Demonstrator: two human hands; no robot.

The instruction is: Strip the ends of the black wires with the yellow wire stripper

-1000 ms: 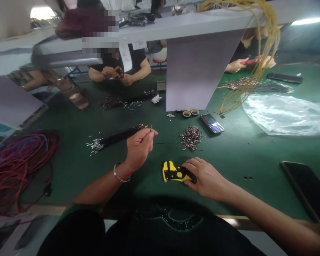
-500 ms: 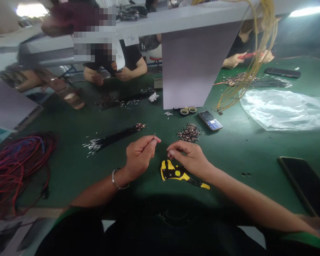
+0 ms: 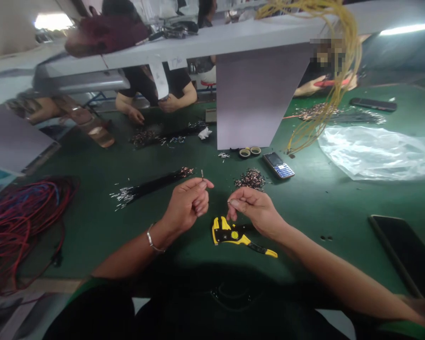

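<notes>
One metal-tipped wire (image 3: 202, 174) is pinched by the left hand (image 3: 186, 204); yellow-black strippers (image 3: 230, 234) lie beside the right hand (image 3: 255, 210), its grip unclear.

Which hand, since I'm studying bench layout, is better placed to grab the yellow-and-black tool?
Probably the right hand, though it looks pinched shut: it is close by the yellow-and-black tool, whose handle extends to that side. The left hand is farther off, holding a thin silver-tipped piece.

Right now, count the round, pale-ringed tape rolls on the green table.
2, side by side near the pale purple panel, beyond the person's right hand: the left roll, and the right roll, nearer the silver-edged keypad phone. Others may be hidden.
</notes>
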